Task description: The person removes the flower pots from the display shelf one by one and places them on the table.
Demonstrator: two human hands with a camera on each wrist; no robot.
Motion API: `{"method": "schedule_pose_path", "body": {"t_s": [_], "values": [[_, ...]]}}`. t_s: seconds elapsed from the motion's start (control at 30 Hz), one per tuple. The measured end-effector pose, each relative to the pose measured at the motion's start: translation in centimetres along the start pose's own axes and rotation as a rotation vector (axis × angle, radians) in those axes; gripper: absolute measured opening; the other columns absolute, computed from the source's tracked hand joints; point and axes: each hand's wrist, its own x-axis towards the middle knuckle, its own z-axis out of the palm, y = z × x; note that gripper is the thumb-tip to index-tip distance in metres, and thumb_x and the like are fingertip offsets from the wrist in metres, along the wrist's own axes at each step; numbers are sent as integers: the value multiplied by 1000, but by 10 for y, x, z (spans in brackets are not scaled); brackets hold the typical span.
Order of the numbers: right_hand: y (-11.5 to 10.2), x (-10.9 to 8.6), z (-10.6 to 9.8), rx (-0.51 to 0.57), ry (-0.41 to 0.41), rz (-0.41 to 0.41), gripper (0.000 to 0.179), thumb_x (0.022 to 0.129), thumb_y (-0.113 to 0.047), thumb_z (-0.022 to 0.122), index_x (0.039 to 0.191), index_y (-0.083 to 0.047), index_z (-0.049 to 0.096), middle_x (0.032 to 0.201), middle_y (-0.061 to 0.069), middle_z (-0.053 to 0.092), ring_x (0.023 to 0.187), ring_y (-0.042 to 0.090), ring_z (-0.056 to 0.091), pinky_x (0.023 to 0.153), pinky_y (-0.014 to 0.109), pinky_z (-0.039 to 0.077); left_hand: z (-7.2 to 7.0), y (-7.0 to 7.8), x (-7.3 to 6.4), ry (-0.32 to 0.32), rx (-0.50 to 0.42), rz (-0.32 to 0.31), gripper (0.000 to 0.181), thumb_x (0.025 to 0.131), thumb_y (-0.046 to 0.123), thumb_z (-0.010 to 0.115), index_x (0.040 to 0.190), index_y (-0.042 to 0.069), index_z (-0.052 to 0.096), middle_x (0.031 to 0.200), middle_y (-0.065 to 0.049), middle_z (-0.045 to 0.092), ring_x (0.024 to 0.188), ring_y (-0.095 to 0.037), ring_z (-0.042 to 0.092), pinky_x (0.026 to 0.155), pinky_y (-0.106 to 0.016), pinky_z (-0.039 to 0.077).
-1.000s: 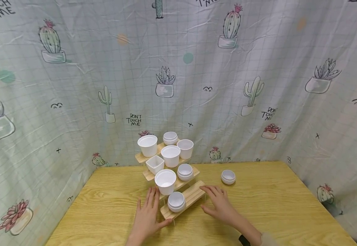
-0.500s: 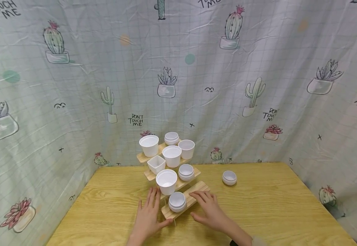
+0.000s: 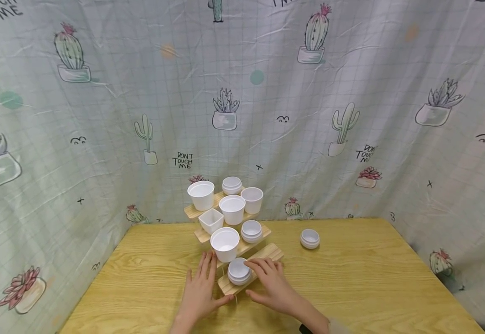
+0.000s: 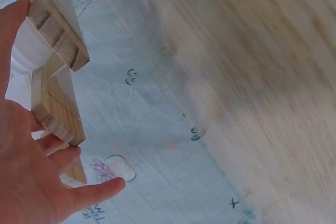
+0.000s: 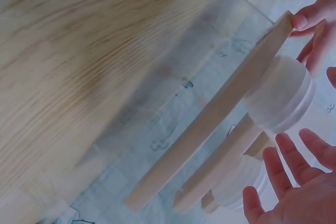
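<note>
A tiered wooden stand [image 3: 273, 251] holds several white pots on its planks. My left hand [image 3: 201, 290] is at the stand's left end, its thumb touching the bottom plank. In the left wrist view, that hand's extended fingers [image 4: 65, 156] rest against the end of the plank above. On the bottom plank sits a round white pot [image 3: 239, 272] with a ridged side. My right hand [image 3: 273, 285] is beside this pot, its fingertips close to the rim. Spread fingers [image 5: 275, 169] with a gap to the pot's side show in the right wrist view.
Another small round pot [image 3: 310, 239] stands on the wooden table [image 3: 351, 278], right of the stand. A square pot [image 3: 211, 221] and tall round pots [image 3: 225, 245] crowd the upper planks. Behind hangs a cactus-print curtain [image 3: 259, 139].
My right hand has moved left from the bottom plank's right end to the round pot there. The left hand keeps its place at the stand's left end.
</note>
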Motion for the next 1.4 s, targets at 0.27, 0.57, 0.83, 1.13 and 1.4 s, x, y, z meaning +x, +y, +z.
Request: {"method": "schedule_pose_path", "body": {"t_s": [0.27,0.57,0.83,1.13,1.4], "values": [[-6,8,4,-74,54,-51,67,67,-39,74,125,-16,49,118,-2,53,102,12,44,80,35,31,0,-1,1,-17,5,-3,110,61,70,62,140,2,26,147,-16,26,134,-34,26,91,-65,35],[-10,17,12,-111,8,-10,69,69,-45,72,126,-16,47,120,1,51,106,16,45,83,41,34,-1,0,1,-18,3,-7,110,61,70,62,140,3,27,147,-15,25,135,-33,26,91,-65,36],[-14,25,19,-131,-5,48,68,70,-48,69,126,-16,47,121,2,48,106,19,45,84,41,34,-1,0,0,1,11,4,109,61,70,63,139,2,29,145,-16,29,134,-33,27,89,-65,37],[-14,27,25,-142,-15,107,67,69,-48,69,123,-15,47,117,1,48,104,18,44,84,42,33,-1,0,-1,24,17,15,107,61,68,65,138,1,31,144,-17,31,132,-34,30,87,-65,39],[-13,28,26,-143,-27,125,66,68,-47,70,121,-16,48,114,0,48,101,17,43,83,41,32,0,0,-1,24,13,10,108,61,68,64,138,1,30,144,-17,31,133,-33,29,88,-64,38]]}}
